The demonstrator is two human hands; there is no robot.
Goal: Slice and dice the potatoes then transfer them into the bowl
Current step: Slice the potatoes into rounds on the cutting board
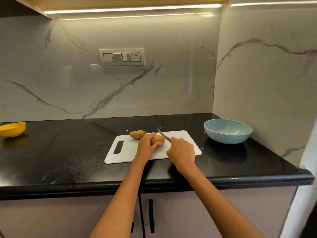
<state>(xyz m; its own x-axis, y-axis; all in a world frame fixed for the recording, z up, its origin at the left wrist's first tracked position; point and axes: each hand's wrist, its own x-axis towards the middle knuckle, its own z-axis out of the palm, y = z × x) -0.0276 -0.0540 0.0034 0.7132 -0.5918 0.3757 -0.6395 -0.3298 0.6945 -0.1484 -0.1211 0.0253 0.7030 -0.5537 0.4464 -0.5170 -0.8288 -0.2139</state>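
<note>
Currently left hand (147, 145) grips brown speckled potato (158, 139) on white plastic cutting board (181, 148); right hand (181, 151) grips steel knife (163, 135), blade against potato. Second brown potato (136, 134) at board's far edge. Pale blue bowl (228, 131) right on black table (60, 152).

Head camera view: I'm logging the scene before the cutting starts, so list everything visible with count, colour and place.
cutting board: 1, white, centre of the counter, handle slot at its left.
potatoes: 2, brown; one on the board under the left hand, one at the board's far left edge.
knife: 1, metal blade, angled above the held potato.
blue bowl: 1, light blue, right of the board, nothing seen inside.
yellow bowl: 1, far left of the counter.
counter: 1, black stone.
switch panel: 1, white, on the marble wall.
cabinet doors: pale, black handles, below the counter.
left hand: holds the potato.
right hand: grips the knife.
</note>
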